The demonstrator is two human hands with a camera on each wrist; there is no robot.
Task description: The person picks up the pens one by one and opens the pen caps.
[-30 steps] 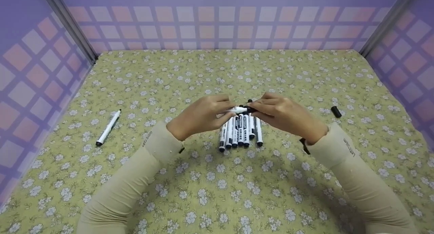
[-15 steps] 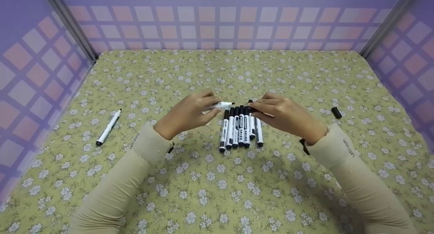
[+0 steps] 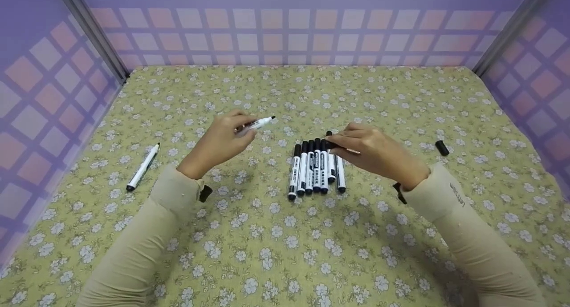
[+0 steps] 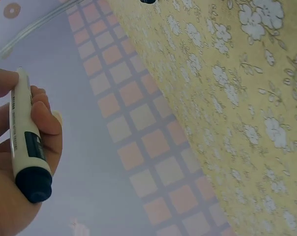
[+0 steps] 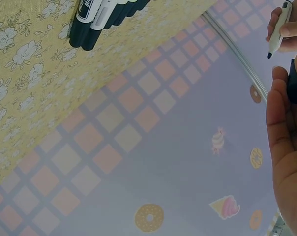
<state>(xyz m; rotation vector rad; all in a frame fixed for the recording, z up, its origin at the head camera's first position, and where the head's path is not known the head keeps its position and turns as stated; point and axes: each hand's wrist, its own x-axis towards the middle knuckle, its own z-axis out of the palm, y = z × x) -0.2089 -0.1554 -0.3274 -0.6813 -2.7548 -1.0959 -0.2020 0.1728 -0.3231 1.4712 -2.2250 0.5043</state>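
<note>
In the head view my left hand (image 3: 222, 135) pinches a white marker (image 3: 260, 123) whose bare dark tip points up to the right. Its dark end plug (image 4: 34, 184) faces the camera in the left wrist view. My right hand (image 3: 372, 149) stays over the right end of a row of markers, and in the right wrist view it grips a black cap (image 5: 296, 87) between thumb and fingers. Below lie several capped white markers (image 3: 309, 169) side by side, black caps away from me. The right hand partly hides the rightmost ones.
One uncapped marker (image 3: 143, 167) lies on the flowered tablecloth (image 3: 267, 236) at the left. A loose black cap (image 3: 441, 147) lies at the right. Purple checked panels (image 3: 285, 26) wall the table at the back and both sides.
The marker's tip came out of the cap at the right hand. My left hand then carried the marker left and away from me. My right hand barely moved.
</note>
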